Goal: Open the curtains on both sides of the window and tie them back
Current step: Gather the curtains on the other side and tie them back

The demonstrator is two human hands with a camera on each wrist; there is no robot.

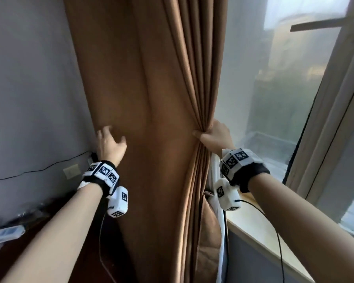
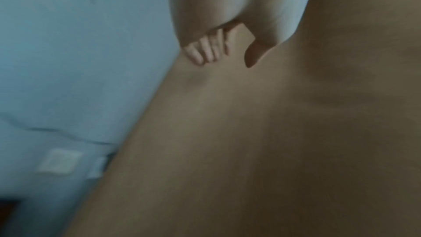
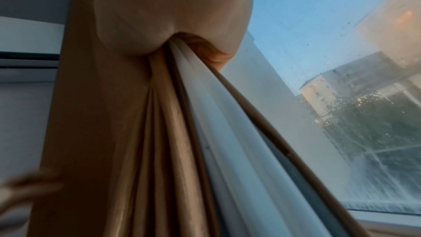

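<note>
A brown curtain point(image 1: 147, 99) hangs bunched at the left side of the window point(image 1: 274, 88). My right hand point(image 1: 215, 137) grips its gathered folds at the window-side edge, fingers curled round the pleats; in the right wrist view the brown curtain point(image 3: 102, 132) and a white lining point(image 3: 218, 132) run out of the fist of my right hand point(image 3: 164, 24). My left hand point(image 1: 110, 144) is at the curtain's wall-side edge with fingers spread and holds nothing. In the left wrist view the left hand point(image 2: 218, 49) hovers by the brown curtain point(image 2: 250, 132), blurred. No tie-back is in sight.
A grey wall point(image 1: 29, 88) with a socket plate point(image 1: 71, 171) and a thin black cable point(image 1: 39, 170) lies left of the curtain. A dark wooden surface point(image 1: 29, 252) with a white power strip point(image 1: 5, 233) sits at lower left. The pale windowsill point(image 1: 260, 231) runs along the lower right.
</note>
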